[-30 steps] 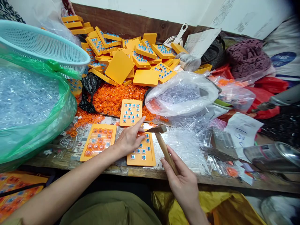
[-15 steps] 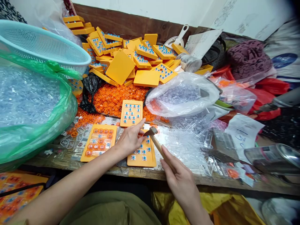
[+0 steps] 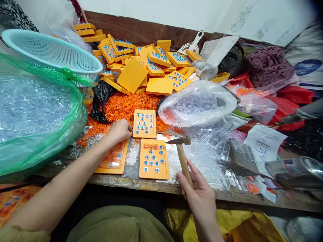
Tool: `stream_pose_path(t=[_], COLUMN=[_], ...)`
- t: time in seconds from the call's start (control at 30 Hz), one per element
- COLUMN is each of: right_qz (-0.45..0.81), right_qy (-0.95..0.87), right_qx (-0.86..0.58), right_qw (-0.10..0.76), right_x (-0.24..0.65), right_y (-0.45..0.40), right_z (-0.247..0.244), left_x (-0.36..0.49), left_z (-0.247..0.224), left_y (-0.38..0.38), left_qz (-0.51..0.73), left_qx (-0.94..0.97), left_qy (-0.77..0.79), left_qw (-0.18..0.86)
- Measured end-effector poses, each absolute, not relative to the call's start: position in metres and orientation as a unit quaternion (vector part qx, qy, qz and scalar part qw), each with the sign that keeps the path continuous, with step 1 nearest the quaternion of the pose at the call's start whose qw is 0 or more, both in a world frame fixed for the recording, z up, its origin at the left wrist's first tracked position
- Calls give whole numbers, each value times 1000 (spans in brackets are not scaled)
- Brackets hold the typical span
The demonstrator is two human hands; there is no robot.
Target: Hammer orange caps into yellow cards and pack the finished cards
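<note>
In my right hand (image 3: 198, 190) is a small hammer (image 3: 185, 161), gripped by its wooden handle. Its dark, pointed metal head reaches over the right edge of a yellow tray (image 3: 154, 174). That tray holds blue-and-white switch-like pieces, with a few orange caps along its top row. My left hand (image 3: 120, 130) is at the near edge of the loose orange rings (image 3: 123, 104), fingers curled down; what they pinch, if anything, is hidden. A second yellow tray (image 3: 144, 134) with blue pieces stands just right of it. Under my left forearm lies a third yellow tray (image 3: 121, 168) with orange caps, partly covered.
Many yellow trays (image 3: 132, 74) are heaped at the back. A green bag (image 3: 78, 107) of clear plastic pieces and a blue basket (image 3: 96, 69) stand at left. A white bag (image 3: 174, 121) of clear pieces lies right of the rings. Loose clear parts (image 3: 204, 151) cover the right side.
My left hand has left the near tray and moved left and up to the orange rings. The hammer has moved right, off the tray's top, uncovering orange caps there.
</note>
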State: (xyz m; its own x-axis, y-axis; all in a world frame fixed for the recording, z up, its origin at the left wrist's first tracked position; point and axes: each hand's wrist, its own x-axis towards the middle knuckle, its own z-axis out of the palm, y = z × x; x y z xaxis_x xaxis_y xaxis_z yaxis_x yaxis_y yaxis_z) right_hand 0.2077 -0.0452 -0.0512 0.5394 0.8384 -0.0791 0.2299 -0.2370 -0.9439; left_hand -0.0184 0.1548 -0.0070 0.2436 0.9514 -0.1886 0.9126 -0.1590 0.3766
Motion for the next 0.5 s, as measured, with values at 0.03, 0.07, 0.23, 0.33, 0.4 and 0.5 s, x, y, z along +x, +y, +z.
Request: stream_pose_path(t=[0.03, 0.07, 0.23, 0.33, 0.4, 0.5], right_qz=[311, 315, 311, 306, 296, 267], right_qy=[-366, -364, -364, -373, -380, -407], right_qx=[-724, -724, -722, -723, -725, -725], right_qw=[495, 494, 499, 494, 491, 488], right_x=[207, 207, 210, 214, 215, 216], right_y=[-45, -45, -49, -49, -48, -46], right_z=[-50, -50, -50, -52, -51, -48], left_x=[-16, -14, -15, -2, 16, 45], left_z=[-7, -6, 8, 16, 14, 0], left_y=[158, 160, 146, 122, 108, 99], left_qz=[37, 30, 52, 154, 212, 215], left_qx=[760, 760, 743, 765, 809, 846], left_qy=[614, 614, 647, 605, 505, 398], left_qw=[211, 211, 163, 156, 212, 283])
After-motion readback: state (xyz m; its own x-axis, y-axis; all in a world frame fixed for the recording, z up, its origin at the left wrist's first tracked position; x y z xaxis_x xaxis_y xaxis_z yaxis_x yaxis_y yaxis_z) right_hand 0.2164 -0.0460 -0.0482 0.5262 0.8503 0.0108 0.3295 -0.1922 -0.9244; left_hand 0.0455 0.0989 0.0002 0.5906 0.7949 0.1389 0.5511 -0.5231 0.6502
